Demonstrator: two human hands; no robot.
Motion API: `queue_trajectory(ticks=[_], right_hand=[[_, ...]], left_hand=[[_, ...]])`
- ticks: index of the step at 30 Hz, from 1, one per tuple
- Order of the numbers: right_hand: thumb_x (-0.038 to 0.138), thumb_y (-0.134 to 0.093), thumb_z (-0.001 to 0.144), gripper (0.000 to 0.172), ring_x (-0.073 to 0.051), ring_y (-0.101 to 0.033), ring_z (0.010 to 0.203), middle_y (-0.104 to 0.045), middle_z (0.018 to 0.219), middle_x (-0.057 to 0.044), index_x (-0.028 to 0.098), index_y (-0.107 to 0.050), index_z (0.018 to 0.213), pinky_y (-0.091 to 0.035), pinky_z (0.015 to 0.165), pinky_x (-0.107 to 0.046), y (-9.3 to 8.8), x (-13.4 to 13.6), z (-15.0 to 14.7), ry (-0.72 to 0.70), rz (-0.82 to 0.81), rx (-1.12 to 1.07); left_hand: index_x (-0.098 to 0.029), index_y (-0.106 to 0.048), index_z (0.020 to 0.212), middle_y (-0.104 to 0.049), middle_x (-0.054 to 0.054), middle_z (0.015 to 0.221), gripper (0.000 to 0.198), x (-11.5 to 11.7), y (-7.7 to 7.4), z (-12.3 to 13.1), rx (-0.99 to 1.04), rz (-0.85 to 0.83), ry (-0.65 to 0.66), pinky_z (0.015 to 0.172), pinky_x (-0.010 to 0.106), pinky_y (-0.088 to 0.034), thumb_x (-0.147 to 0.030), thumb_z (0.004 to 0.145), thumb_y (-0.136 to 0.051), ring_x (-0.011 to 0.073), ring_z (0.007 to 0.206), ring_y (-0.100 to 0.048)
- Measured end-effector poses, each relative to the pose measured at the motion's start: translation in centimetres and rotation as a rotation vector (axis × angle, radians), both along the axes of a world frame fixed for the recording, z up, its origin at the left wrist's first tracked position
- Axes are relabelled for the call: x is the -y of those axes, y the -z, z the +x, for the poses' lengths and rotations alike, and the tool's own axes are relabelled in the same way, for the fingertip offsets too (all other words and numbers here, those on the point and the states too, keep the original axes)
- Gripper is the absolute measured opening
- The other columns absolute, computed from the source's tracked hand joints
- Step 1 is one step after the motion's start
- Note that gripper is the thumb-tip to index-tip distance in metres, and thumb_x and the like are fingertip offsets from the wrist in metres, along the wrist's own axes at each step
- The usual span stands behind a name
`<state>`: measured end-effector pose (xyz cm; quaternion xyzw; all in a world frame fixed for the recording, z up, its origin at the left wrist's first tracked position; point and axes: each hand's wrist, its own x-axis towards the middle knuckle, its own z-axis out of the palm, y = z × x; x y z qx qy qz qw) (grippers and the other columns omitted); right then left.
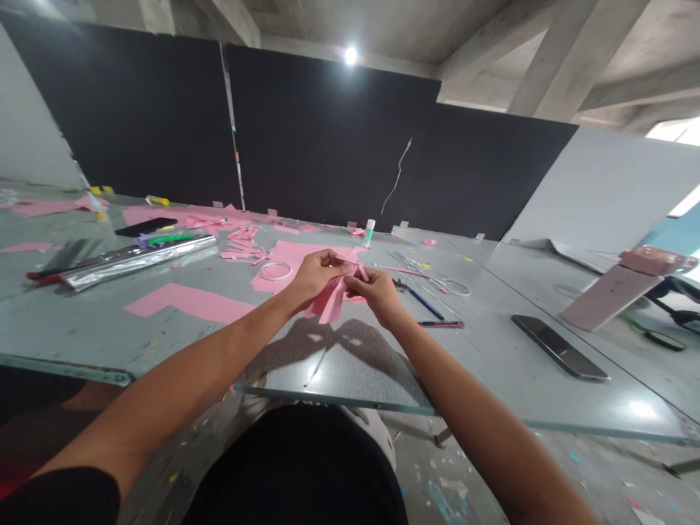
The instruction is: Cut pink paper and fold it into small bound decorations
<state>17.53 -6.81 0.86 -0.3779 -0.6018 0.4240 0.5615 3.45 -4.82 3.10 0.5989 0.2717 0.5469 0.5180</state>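
Note:
Both my hands meet above the middle of the glass table point(350, 379), holding a folded pink paper piece point(329, 300). My left hand point(316, 275) pinches its upper edge with fingers closed. My right hand point(376, 290) grips the right side, fingers curled round a thin pink strip at the top. The paper hangs down between the two hands, a little above the table. A larger pink sheet point(298, 257) lies flat just behind my hands, with a clear tape ring point(275, 270) on its left part.
A pink L-shaped cutout point(189, 302) lies at left. A silver foil roll point(131, 261), a black phone point(145, 227) and pink scraps lie farther left. A glue stick point(370, 232), pens point(426, 305) and wires are behind right. A dark phone point(558, 347) lies at right.

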Motion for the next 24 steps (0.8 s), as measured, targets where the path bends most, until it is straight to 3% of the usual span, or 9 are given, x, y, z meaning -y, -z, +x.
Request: queue_trajectory(ticks=[3,10,15,19,24], right_hand=[[0.042,-0.074,0.058,0.030,-0.011,-0.052,0.054,-0.054,0.057,0.003,0.017,-0.058,0.063,-0.048,0.058,-0.028,-0.1,0.0,0.2,0.010,0.036,-0.002],[0.034,-0.073,0.057,0.026,-0.010,-0.051,0.055,-0.053,0.059,0.003,0.017,-0.053,0.061,-0.049,0.059,-0.028,-0.3,-0.1,0.6,-0.074,-0.007,-0.150],[0.029,-0.067,0.061,0.020,-0.008,-0.046,0.051,-0.048,0.055,0.005,0.019,-0.049,0.059,-0.047,0.053,-0.025,-0.6,-0.2,0.9,0.080,0.035,-0.186],[0.029,-0.065,0.061,0.018,-0.008,-0.046,0.052,-0.047,0.056,0.006,0.019,-0.050,0.059,-0.047,0.052,-0.024,-0.8,-0.3,1.1,0.147,0.079,-0.169],[0.033,-0.066,0.061,0.019,-0.008,-0.048,0.057,-0.052,0.062,0.004,0.019,-0.055,0.067,-0.045,0.053,-0.022,-1.0,-0.5,1.3,0.141,0.036,-0.282]], left_hand=[[-0.015,-0.056,0.070,-0.064,0.001,0.073,0.032,0.2,-0.2,-0.2,-0.033,0.002,0.053,0.062,0.025,-0.045,-0.032,0.057,-0.079,0.0122,0.065,-0.059],[-0.018,-0.062,0.099,-0.065,0.003,0.080,0.052,0.0,-1.0,-1.2,-0.398,-0.112,0.053,0.054,0.024,-0.037,-0.038,0.055,-0.081,0.0141,0.065,-0.058],[-0.017,-0.062,0.081,-0.064,0.004,0.085,0.034,0.1,-1.6,-1.3,-0.484,0.182,-0.161,0.068,0.028,-0.042,-0.045,0.064,-0.071,0.0158,0.075,-0.056],[-0.017,-0.067,0.075,-0.064,0.007,0.092,0.034,-0.1,-1.5,-1.4,-0.677,0.362,-0.073,0.085,0.034,-0.041,-0.050,0.069,-0.064,0.0225,0.093,-0.056],[-0.018,-0.071,0.087,-0.061,0.007,0.111,0.034,-0.3,-0.9,-1.3,-0.804,0.374,0.000,0.091,0.035,-0.041,-0.044,0.066,-0.066,0.0267,0.107,-0.054]])
